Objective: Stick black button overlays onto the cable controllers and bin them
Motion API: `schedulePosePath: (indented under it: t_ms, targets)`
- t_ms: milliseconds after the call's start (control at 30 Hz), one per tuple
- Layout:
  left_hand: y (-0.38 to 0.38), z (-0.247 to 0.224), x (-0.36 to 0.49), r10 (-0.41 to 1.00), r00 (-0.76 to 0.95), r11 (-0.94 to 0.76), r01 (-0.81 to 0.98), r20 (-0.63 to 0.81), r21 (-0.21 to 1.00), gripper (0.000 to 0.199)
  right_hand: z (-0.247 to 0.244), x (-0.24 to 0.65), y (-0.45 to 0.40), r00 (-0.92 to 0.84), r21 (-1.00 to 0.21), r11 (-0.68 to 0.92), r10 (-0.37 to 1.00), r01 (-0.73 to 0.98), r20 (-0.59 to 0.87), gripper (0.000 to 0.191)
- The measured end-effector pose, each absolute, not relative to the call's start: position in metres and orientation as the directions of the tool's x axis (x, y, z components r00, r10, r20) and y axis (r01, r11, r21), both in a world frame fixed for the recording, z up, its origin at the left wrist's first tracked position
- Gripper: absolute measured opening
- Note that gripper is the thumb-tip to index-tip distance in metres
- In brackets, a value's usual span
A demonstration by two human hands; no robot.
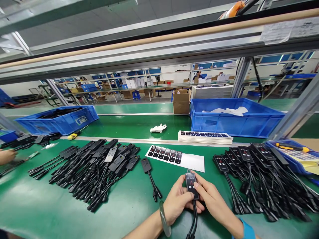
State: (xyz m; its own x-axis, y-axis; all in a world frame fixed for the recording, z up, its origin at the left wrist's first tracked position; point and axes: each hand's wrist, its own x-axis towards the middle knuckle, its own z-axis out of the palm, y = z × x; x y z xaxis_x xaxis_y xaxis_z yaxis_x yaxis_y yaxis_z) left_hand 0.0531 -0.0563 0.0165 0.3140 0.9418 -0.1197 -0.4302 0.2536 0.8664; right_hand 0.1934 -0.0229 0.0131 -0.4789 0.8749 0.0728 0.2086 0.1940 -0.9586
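Note:
A small black controller (191, 184) with a buttoned face label and black cables hangs between my two hands, face up. My left hand (180, 196) is closed around its left side, thumb near its lower end. My right hand (208, 192) grips the right side, with a digit pressed on the face. Just beyond lies a white label sheet (192, 162) with several black stickers on its left part. One unlabelled controller (146, 165) rests left of the sheet. Many more unlabelled controllers (117, 162) are piled to the left, and labelled controllers (245, 154) are heaped at right.
A stack of label sheets (205, 139) lies beside a large blue bin (231, 124). A white glove (158, 128) and cardboard box (181, 102) sit farther back. Another blue bin (59, 120) stands left. At far left is another person's hand (7, 156). A screwdriver (291, 147) rests at right.

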Motion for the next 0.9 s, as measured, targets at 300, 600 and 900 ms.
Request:
schedulePosePath:
  t_ms: [300, 600, 900]
  targets:
    - [-0.057, 0.019, 0.052, 0.942, 0.312, 0.253, -0.416, -0.125, 0.873, 0.053, 0.016, 0.192, -0.024, -0.487, -0.955, 0.210, 0.869, 0.209, 0.085, 0.056]
    - [-0.056, 0.012, 0.053, 0.947, 0.281, 0.267, -0.432, -0.152, 0.862, 0.048, 0.016, 0.194, -0.025, -0.477, -0.941, 0.261, 0.869, 0.213, 0.133, 0.051]
    - [-0.056, 0.010, 0.055, 0.952, 0.268, 0.240, -0.352, -0.148, 0.905, 0.047, 0.001, 0.196, -0.022, -0.447, -0.901, 0.335, 0.875, 0.275, 0.189, 0.052]
